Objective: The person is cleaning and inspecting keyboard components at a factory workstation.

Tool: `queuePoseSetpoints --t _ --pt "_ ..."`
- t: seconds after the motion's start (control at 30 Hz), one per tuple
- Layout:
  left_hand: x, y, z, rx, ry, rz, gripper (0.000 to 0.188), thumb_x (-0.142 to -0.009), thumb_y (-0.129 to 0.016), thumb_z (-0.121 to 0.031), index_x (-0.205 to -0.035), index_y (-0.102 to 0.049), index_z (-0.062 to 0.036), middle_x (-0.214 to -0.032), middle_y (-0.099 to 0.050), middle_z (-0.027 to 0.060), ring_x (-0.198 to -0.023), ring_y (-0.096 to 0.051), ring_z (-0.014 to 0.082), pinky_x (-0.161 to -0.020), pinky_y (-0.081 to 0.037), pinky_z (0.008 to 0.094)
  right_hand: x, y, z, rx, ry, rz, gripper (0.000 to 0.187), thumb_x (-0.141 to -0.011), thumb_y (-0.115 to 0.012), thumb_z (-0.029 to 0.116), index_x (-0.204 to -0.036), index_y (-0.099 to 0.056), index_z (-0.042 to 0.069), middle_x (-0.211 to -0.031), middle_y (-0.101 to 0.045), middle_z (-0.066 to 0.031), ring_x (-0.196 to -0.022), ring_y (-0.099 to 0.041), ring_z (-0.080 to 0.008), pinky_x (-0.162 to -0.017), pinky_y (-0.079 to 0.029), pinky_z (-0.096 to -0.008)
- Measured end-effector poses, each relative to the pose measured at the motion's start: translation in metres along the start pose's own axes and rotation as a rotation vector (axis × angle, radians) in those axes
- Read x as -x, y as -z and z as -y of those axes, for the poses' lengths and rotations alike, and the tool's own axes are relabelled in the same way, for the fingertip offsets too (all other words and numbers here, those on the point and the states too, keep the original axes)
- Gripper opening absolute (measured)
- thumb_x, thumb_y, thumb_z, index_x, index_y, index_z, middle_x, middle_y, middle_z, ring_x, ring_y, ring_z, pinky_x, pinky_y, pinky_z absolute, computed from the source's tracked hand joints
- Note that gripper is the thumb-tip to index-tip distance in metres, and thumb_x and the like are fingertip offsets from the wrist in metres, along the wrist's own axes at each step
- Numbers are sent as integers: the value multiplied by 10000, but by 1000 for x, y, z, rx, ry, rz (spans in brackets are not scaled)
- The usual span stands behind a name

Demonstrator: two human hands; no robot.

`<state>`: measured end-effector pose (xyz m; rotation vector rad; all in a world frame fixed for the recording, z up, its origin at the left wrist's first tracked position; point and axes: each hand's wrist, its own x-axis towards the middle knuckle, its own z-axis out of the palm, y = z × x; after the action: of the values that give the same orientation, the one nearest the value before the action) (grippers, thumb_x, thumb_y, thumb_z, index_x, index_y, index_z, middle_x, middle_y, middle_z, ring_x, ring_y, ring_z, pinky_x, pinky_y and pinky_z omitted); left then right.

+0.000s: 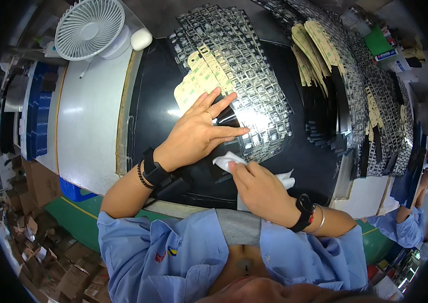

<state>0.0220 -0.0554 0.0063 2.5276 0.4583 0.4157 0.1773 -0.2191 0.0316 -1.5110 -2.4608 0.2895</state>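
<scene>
My left hand (199, 130) lies with spread fingers on a stack of thin keyboard-patterned sheets (262, 83). Its fingertips press near cream adhesive-backed pieces (201, 78) that rest on the sheets, and a dark glossy strip (228, 119) shows between thumb and fingers. Close below, my right hand (262, 192) pinches a crumpled white cloth (226, 160), held just short of the stack's near edge. More white material (287, 180) sticks out beside that hand. Underneath everything spreads a black work mat (151, 96).
On the right stand more stacks of patterned sheets (375, 151) with cream-backed black strips (320, 50). A white fan (90, 31) and a small white rounded case (141, 39) sit at the far left. Another person's blue sleeve (401, 230) shows at the right edge. Cardboard boxes (72, 272) fill the lower left.
</scene>
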Motion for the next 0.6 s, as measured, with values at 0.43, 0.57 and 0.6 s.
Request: queuePoseSetpoints --t 0.43,0.57,0.6 --pt "1 4 0 16 5 42 400 -763 -745 -239 -1151 -715 -329 -1516 -374 148 -1379 -308 464 -1121 -273 529 20 4 5 -15 56 26 400 -792 -583 82 -1145 -588 -106 -926 -539 -97 -785 -544 -196 -653 -508 -277" --pt "0 2 2 -46 -6 47 440 -757 -711 -113 -1139 -721 -332 -1510 -390 133 -1377 -321 454 -1114 -296 519 -5 4 -8 -59 -37 -170 362 -785 -588 53 -1110 -583 -107 -875 -529 -81 -757 -535 -182 -637 -488 -268" --pt "0 2 1 -44 -5 50 440 -757 -711 -113 -1139 -721 -332 -1510 -390 133 -1377 -321 454 -1114 -296 519 -12 1 -11 -30 -74 -162 367 -782 -588 48 -1110 -579 -115 -879 -529 -84 -764 -533 -181 -653 -486 -261"
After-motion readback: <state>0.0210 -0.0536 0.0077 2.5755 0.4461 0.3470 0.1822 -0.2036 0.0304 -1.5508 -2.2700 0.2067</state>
